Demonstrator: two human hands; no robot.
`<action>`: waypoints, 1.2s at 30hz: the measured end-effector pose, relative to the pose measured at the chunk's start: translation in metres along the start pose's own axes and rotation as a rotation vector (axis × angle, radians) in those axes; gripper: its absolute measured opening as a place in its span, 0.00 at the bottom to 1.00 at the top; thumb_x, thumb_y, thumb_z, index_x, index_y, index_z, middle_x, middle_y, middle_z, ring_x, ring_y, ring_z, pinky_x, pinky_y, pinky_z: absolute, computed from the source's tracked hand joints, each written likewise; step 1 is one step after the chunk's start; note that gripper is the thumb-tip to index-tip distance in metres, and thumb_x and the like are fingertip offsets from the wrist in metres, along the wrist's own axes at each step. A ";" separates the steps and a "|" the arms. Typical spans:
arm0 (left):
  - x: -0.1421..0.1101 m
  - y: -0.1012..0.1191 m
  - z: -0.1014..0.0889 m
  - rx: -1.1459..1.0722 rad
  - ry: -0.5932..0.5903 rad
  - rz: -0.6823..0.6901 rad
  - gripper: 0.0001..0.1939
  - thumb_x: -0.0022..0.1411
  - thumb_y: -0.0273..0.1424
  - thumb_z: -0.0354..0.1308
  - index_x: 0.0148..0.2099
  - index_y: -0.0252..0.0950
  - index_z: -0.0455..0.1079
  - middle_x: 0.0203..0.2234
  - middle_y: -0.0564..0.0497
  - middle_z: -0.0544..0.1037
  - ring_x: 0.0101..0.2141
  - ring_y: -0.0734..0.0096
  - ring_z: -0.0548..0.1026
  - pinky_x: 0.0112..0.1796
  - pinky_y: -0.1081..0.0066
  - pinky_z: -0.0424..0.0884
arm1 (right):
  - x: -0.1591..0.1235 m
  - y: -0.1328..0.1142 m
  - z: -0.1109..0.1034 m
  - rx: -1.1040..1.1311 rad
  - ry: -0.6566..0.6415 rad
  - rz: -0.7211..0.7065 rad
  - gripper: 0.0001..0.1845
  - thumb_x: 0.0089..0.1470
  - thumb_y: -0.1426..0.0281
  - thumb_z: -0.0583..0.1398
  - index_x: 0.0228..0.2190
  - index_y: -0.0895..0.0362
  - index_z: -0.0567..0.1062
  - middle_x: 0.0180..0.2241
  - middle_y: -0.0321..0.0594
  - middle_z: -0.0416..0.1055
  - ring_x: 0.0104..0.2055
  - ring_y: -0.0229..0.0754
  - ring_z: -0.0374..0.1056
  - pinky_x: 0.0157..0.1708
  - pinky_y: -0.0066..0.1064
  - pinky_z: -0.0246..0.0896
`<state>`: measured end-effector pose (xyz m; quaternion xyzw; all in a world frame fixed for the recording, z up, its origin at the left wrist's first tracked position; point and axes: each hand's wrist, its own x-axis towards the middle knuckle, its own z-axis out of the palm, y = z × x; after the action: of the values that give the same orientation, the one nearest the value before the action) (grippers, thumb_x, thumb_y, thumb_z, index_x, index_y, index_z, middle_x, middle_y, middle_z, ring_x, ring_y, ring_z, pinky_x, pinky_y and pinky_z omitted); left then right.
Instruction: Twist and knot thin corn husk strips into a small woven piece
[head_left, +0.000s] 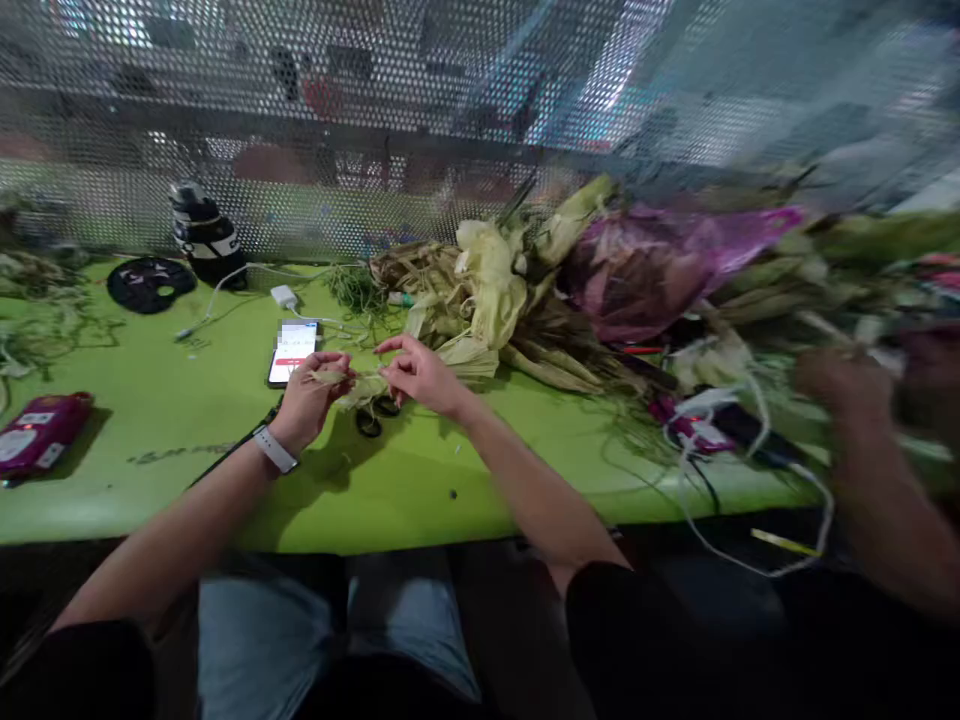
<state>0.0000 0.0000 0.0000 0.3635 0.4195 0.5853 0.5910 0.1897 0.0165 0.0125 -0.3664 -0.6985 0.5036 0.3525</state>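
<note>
left hand (309, 402) pinches one husk (361, 388)

above the desk (450, 465), the husk runs left to right between the hands, about equally near each; the right hand (429, 378) is at its right end, whether that grip is closed cannot be told. counted: one husk in hand, one scissors (367, 424) nearer, one phone (291, 352) far left of it, one bottle (212, 245).

Seen from the wearer's head, a lone camera faces forward and down over the left hand (309, 402) and right hand (424, 378), close enough to frame both forearms (525, 490), the surface (427, 500) beneath, the lap (262, 640) nearer than the hands and a perforated screen (420, 80) beyond.
</note>
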 end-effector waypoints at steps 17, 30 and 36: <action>0.002 -0.010 -0.004 0.059 -0.091 0.178 0.15 0.54 0.33 0.68 0.38 0.34 0.66 0.25 0.54 0.75 0.25 0.79 0.72 0.28 0.76 0.69 | -0.005 -0.011 0.003 -0.011 -0.193 0.079 0.19 0.54 0.78 0.57 0.48 0.56 0.67 0.18 0.25 0.64 0.18 0.30 0.61 0.19 0.22 0.62; -0.005 -0.004 -0.008 0.429 -0.432 0.072 0.15 0.53 0.37 0.69 0.39 0.32 0.77 0.30 0.46 0.81 0.27 0.71 0.77 0.30 0.69 0.74 | 0.000 0.005 0.002 -0.059 0.060 -0.098 0.13 0.54 0.71 0.57 0.43 0.57 0.68 0.19 0.26 0.63 0.17 0.31 0.60 0.19 0.23 0.57; -0.006 -0.003 -0.007 0.424 -0.579 0.025 0.11 0.52 0.33 0.70 0.36 0.32 0.77 0.29 0.49 0.80 0.29 0.74 0.76 0.34 0.71 0.73 | -0.001 0.000 0.008 0.020 0.039 -0.149 0.12 0.53 0.69 0.59 0.41 0.56 0.69 0.28 0.32 0.66 0.25 0.31 0.61 0.23 0.24 0.58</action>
<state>-0.0054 -0.0069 -0.0048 0.6339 0.3421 0.3651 0.5898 0.1831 0.0120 0.0102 -0.3198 -0.7118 0.4755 0.4062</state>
